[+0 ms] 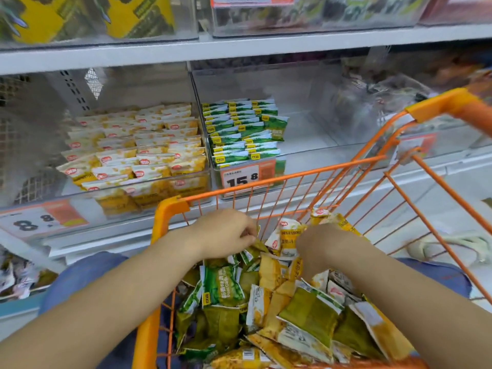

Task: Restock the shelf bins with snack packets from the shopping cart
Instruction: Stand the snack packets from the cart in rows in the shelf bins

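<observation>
An orange wire shopping cart (170, 209) in front of me holds a loose heap of green snack packets (222, 286) and yellow snack packets (269, 272). My left hand (223, 233) reaches into the cart's far end and pinches a green packet (251, 253) at its edge. My right hand (327, 249) is curled round a bunch of yellow packets (288, 239), lifted a little above the heap. On the shelf beyond, a clear bin (138, 187) holds rows of yellow packets, and the clear bin (306, 155) beside it holds rows of green packets on its left side only.
Price tags reading 8.8 (40, 219) and 15.8 (243, 178) hang on the bin fronts. An upper shelf (239, 46) carries more clear bins with yellow and dark packs. A further bin (415, 107) stands at the right behind the cart handle.
</observation>
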{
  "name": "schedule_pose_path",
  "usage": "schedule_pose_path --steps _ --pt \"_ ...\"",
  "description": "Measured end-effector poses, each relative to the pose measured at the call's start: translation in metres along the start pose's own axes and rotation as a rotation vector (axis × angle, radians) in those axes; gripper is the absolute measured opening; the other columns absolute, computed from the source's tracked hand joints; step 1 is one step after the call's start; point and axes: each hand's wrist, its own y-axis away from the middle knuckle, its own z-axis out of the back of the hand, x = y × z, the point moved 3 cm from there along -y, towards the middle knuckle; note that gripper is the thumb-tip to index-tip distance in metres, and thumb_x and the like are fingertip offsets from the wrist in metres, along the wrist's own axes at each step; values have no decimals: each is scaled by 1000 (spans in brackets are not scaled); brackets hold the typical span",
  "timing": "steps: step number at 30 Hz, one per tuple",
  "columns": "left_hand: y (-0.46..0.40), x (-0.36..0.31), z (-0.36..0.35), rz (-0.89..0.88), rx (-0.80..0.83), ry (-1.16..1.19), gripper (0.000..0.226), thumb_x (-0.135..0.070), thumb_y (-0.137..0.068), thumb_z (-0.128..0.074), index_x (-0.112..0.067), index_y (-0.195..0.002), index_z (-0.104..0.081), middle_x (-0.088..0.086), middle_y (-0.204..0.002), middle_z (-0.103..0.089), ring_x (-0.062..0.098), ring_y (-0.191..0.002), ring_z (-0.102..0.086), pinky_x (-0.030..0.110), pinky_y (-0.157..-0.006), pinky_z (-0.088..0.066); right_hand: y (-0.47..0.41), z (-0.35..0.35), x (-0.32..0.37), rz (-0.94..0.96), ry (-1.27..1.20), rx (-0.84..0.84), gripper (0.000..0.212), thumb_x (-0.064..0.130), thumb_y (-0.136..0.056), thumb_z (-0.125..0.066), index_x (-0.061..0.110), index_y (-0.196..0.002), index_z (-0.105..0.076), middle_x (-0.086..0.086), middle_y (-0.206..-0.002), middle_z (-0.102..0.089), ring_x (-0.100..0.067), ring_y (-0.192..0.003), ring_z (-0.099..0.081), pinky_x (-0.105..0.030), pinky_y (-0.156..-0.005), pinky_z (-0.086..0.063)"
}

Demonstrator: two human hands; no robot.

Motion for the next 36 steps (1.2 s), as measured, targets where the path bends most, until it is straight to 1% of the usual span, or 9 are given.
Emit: schedule_pose_path --steps 4,8,11,12,13,15,23,32,36 --pt "0 -3 6 23 -62 231 25 -38 -96 -54 -21 -106 -68 -6 -100 -68 8 -93 -61 29 -84 -51 6 10 -14 164 -260 -106 21 33 -89 -64 13 -88 -58 -2 -79 -51 -19 -72 -49 -27 -57 -36" --pt "1 -11 11 31 -72 635 52 -62 -79 -63 -27 -117 -63 -11 -114 -66 0 -103 -61 24 -94 -48 27 33 -27 345 -754 -372 17 24 -81 -73 29 -76 -58 13 -77 -56 -7 -71 -55 -27 -65 -45" --pt "7 -21 22 -35 -44 691 39 -40 -84 -70 -19 -116 -66 -13 -92 -69 -6 -70 -65 1 -62 -40 33 43 -32 413 -942 -496 18 19 -75 -79 31 -71 -65 4 -66 -60 -9 -58 -52 -40 -62 -51" --pt "9 -23 26 -47 -59 718 31 -28 -87 -69 -16 -115 -65 4 -87 -71 -9 -59 -62 1 -50 -34 34 45 -33 421 -985 -547 19 18 -73 -81 31 -71 -67 -2 -70 -61 -12 -60 -52 -40 -61 -50" --pt "9 -22 29 -48 -91 743 28 -22 -87 -68 -16 -114 -65 -10 -95 -60 -8 -43 -55 4 -43 -30 36 47 -35 423 -1042 -597 19 17 -71 -82 31 -73 -68 1 -73 -62 -13 -61 -52 -36 -60 -47" --pt "10 -18 32 -29 -178 793 29 -26 -84 -68 -20 -112 -68 -11 -43 -55 2 -32 -36 9 -40 -23 39 50 -41 409 -1193 -678 20 19 -73 -81 29 -86 -70 10 -81 -64 -9 -65 -57 -27 -62 -45" --pt "11 -10 34 3 -399 1132 28 -39 -73 -62 -24 -95 -72 -3 -84 -76 15 -81 -72 28 -74 -58 48 53 -50 427 -1732 -873 6 11 -78 -71 5 -82 -71 4 -58 -67 -4 -51 -60 -14 -50 -46" --pt "34 -9 57 -65 -211 1036 35 -22 -81 -76 -16 -113 -64 -3 -101 -74 10 -94 -69 21 -84 -52 58 83 -17 519 -1384 -1062 4 12 -83 -71 15 -83 -74 -6 -79 -74 -14 -74 -68 -30 -69 -53" --pt "55 2 81 10 -316 745 14 -18 -77 -80 -15 -84 -69 -13 -66 -66 2 -63 -60 19 -63 -46 58 110 13 568 -1222 -1111 11 17 -81 -74 27 -79 -74 8 -76 -73 -6 -72 -67 -22 -68 -52"
